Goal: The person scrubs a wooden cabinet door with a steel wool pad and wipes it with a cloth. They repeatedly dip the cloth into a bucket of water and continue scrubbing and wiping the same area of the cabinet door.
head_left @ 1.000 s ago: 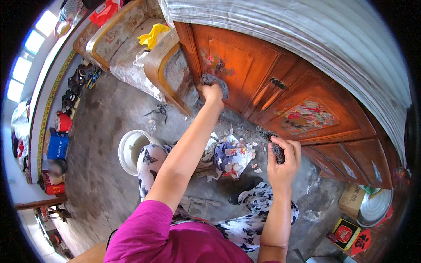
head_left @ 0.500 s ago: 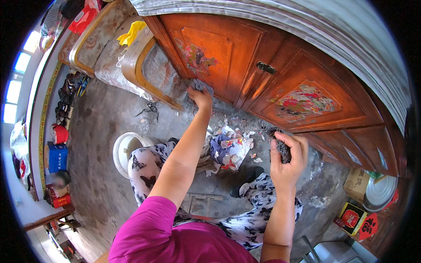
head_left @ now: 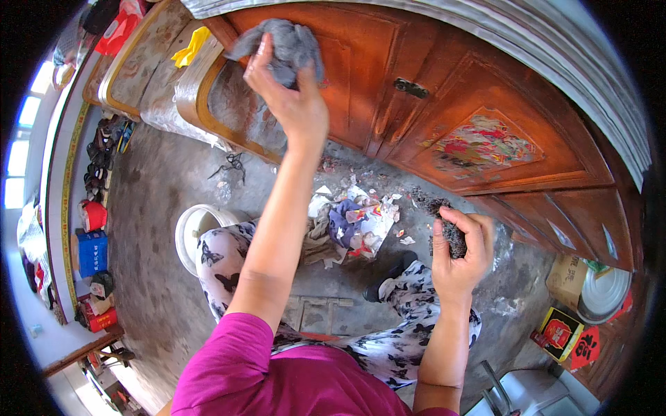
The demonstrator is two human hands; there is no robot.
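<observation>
Left hand (head_left: 291, 97) raised, fingers clamped around a grey rag (head_left: 281, 45), pressing it flat against the orange-brown wooden door panel (head_left: 361, 76) (grip suits rubbing the surface). Right hand (head_left: 461, 253) held lower, near the knee, closed on a dark wiry scrubbing wad (head_left: 444, 222), kept clear of the door. Between the arms, on the concrete floor (head_left: 159, 229), a heap of torn coloured paper scraps (head_left: 357, 225) lies just below the door. White bucket (head_left: 194, 232) beside the left knee. Scissors (head_left: 232, 166) further off, by a wooden chair frame (head_left: 208, 104).
</observation>
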